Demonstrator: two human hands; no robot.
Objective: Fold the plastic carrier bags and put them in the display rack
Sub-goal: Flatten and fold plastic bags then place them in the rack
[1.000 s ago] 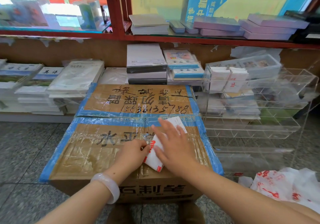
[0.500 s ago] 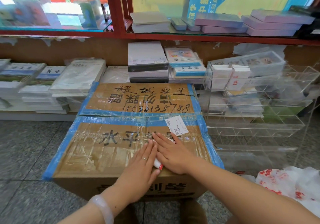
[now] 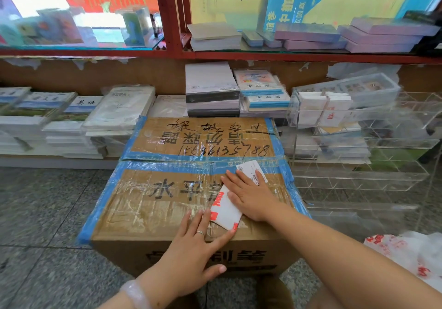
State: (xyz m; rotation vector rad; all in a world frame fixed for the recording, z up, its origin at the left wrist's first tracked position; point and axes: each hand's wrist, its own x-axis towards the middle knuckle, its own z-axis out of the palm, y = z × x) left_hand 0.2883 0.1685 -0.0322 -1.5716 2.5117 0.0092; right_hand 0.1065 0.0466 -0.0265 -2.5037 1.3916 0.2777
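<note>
A folded white carrier bag with red print (image 3: 224, 209) lies flat on a taped cardboard box (image 3: 148, 203). My right hand (image 3: 251, 195) presses its far end with straight fingers. My left hand (image 3: 193, 246) lies flat at the box's near edge, its fingertips on the bag's near corner. The clear acrylic display rack (image 3: 358, 141) stands to the right of the box; two folded white bags (image 3: 325, 110) sit in its top left compartments. A heap of unfolded white and red bags (image 3: 411, 253) lies at the lower right.
Stacks of exercise books (image 3: 79, 122) and paper packs (image 3: 210, 88) line the low shelf behind the box. A red-framed glass cabinet (image 3: 167, 21) rises above. Grey speckled floor (image 3: 43, 213) lies to the left.
My hands have slid apart along the bag, the right going away from me and the left toward the box's near edge. More of the folded bag shows between them.
</note>
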